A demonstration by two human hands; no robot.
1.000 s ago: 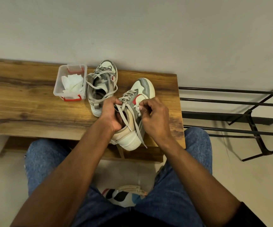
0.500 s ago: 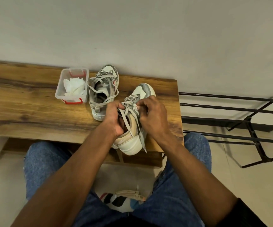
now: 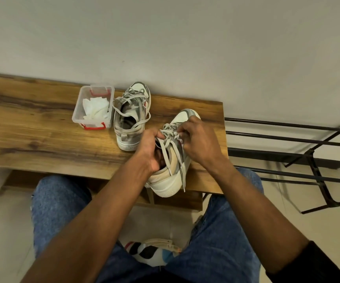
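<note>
Two grey-and-white sneakers stand on a wooden bench. The near sneaker sits at the bench's front right, its heel over the edge. My left hand grips its collar, fingers curled into the opening. My right hand pinches the grey lace over the tongue. Two loose lace ends trail down past the heel. The other sneaker stands further back, its laces slack and untied.
A clear plastic box with red clips holds white tissue, left of the far sneaker. A black metal rack stands to the right of the bench. The wall runs right behind the bench. My knees in jeans are below the front edge.
My right hand has moved forward along the near sneaker's lacing toward the toe. My left hand keeps its hold on the collar. The camera view has shifted slightly.
</note>
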